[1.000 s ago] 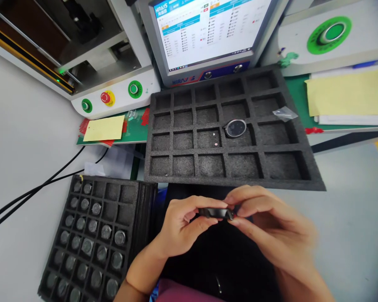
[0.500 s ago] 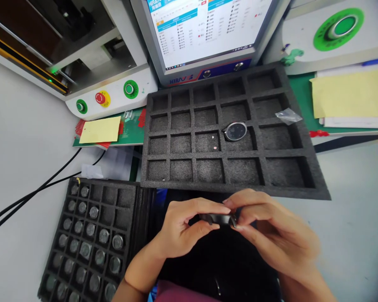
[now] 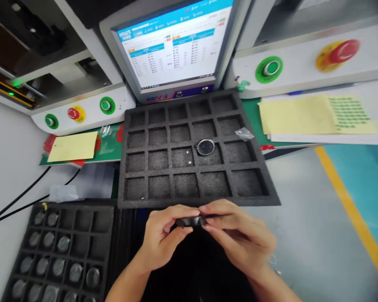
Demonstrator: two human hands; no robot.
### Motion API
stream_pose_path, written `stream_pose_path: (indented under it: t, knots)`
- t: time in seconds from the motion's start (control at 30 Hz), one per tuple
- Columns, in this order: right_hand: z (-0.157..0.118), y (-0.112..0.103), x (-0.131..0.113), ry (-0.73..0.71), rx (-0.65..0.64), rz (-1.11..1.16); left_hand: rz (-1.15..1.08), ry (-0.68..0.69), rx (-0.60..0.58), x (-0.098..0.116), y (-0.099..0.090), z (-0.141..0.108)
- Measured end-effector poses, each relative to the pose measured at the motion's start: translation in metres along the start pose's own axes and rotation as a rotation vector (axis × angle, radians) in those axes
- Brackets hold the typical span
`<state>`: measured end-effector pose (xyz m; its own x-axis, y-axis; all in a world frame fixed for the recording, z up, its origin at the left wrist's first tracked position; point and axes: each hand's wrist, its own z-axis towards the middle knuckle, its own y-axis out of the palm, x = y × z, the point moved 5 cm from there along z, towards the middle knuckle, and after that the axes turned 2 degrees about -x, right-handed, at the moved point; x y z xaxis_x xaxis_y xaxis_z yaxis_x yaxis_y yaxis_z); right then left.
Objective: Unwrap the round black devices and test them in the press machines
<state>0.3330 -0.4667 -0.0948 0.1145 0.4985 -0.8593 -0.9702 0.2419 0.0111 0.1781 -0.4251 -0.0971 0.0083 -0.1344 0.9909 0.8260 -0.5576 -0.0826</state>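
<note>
Both hands hold one small dark watch case, seen edge-on in front of my body. My left hand pinches its left end between thumb and fingers. At the right end, the thumb and fingers of my right hand close on it; part of the piece is hidden behind the fingertips. Beyond the hands lies a black foam tray with square pockets. A round watch with a dark face and silver rim rests tilted over a pocket wall there.
A second foam tray with several round watch cases is at lower left. A clear plastic bag lies on the main tray. Behind stand a monitor, machine panels with a green button, and yellow paper.
The view has shifted right and up, so the tray, monitor and hands appear further left. Both hands keep hold of the watch case in nearly the same pose.
</note>
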Motion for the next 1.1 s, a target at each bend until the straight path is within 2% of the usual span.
stream_pose_path:
  t: [0.1,0.2,0.3,0.4,0.43,0.47,0.6,0.63,0.7,0.77,0.83,0.9,0.97,1.03,1.1]
  knots:
    - [0.005,-0.002,0.001,0.030,-0.055,0.010,0.030,0.005,0.015,0.002,0.000,0.002]
    - [0.008,-0.005,-0.003,-0.002,-0.072,-0.079,0.063,0.020,0.032,0.005,0.003,0.003]
    - [0.008,-0.010,-0.009,-0.042,-0.019,-0.201,0.133,0.042,0.044,0.010,0.010,0.002]
    - [0.006,-0.014,-0.017,-0.074,0.045,-0.301,0.197,0.130,0.026,0.018,0.020,0.003]
    - [0.003,-0.015,-0.020,-0.085,0.061,-0.334,0.220,0.141,0.064,0.020,0.021,0.005]
    - [0.000,-0.016,-0.022,-0.097,0.072,-0.364,0.238,0.137,0.154,0.021,0.019,0.006]
    - [-0.023,-0.028,-0.027,-0.113,0.080,-0.451,0.120,0.097,0.761,0.021,-0.009,0.005]
    - [-0.028,-0.036,-0.024,-0.090,0.114,-0.481,0.060,0.084,0.836,0.019,-0.014,0.003]
    - [-0.032,-0.064,-0.013,-0.023,0.280,-0.578,-0.017,0.023,0.839,0.013,-0.021,0.002]
    - [-0.026,-0.106,0.000,0.025,0.544,-0.717,-0.032,-0.063,0.795,0.005,-0.026,-0.002]
    - [-0.009,-0.153,0.015,0.051,0.735,-0.862,-0.042,-0.139,0.770,-0.003,-0.031,-0.010]
    - [0.017,-0.198,0.033,0.115,0.756,-0.867,-0.080,-0.210,0.765,-0.011,-0.035,-0.017]
    - [0.039,-0.233,0.047,0.178,0.740,-0.832,-0.116,-0.268,0.770,-0.016,-0.038,-0.023]
    - [0.051,-0.248,0.054,0.209,0.726,-0.785,-0.126,-0.300,0.778,-0.017,-0.040,-0.025]
    - [0.051,-0.241,0.054,0.220,0.709,-0.729,-0.120,-0.311,0.760,-0.015,-0.040,-0.024]
